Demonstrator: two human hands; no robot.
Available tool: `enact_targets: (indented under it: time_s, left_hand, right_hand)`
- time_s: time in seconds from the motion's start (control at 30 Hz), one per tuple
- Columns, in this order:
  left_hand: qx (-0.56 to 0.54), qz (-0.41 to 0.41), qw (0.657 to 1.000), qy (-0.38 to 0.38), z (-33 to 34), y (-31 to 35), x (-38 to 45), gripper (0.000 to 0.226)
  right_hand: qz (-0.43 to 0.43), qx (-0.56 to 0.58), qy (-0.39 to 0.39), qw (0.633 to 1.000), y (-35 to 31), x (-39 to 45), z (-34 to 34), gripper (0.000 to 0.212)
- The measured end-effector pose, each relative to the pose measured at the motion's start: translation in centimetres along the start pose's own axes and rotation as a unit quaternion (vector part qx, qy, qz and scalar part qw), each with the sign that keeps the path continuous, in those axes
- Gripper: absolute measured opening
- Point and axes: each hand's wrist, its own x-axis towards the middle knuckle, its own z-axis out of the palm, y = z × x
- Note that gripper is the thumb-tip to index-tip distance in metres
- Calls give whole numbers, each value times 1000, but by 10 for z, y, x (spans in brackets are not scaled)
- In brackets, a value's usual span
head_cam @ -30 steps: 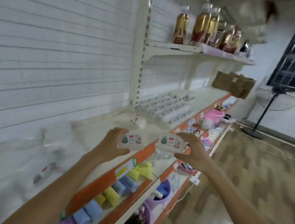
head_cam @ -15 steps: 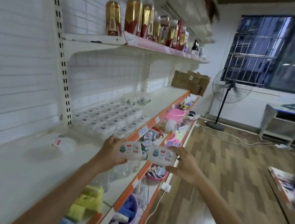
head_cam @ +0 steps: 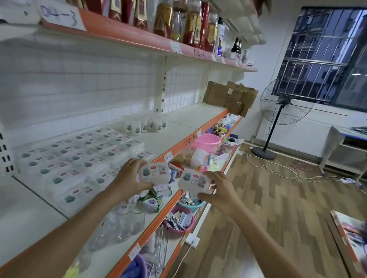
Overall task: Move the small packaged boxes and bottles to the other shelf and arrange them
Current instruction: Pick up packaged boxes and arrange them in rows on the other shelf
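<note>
My left hand point(head_cam: 129, 177) grips a small white packaged box point(head_cam: 153, 172) with a teal and red label, held just off the front edge of the middle shelf point(head_cam: 186, 119). My right hand point(head_cam: 220, 191) grips a second, matching box point(head_cam: 193, 180) beside it, over the aisle side. On the shelf to the left lie rows of the same boxes point(head_cam: 82, 157), flat and close together. Behind them stands a cluster of small white bottles point(head_cam: 144, 123) near the back wall.
Tall bottles point(head_cam: 187, 23) line the upper shelf. Lower shelves hold a pink basin point(head_cam: 207, 140), glass jars point(head_cam: 123, 224) and mixed goods. Cardboard boxes point(head_cam: 229, 97) sit at the shelf's far end. A standing fan point(head_cam: 276, 124), floor cables and a desk point(head_cam: 353, 143) are on the right.
My view has swung right along the shelf and come closer to the rows of boxes. Both hands keep the same boxes, held at about the same height.
</note>
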Motion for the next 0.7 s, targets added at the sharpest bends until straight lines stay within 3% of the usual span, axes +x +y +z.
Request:
enact_targets:
  time_s: [0.2,0.47,0.7]
  left_hand:
    - [45,-2,999,-4,15,-4,58,90]
    - [73,-30,996,46,11,-29,147,71]
    - [114,-92,985,95,-5,-43,172,69]
  right_hand:
    - [-13,33,-9,999,26,73,8,66]
    - [-77,32,-59,995,45,203,16,66]
    - [-156,61,-138,976,49,288,43,65]
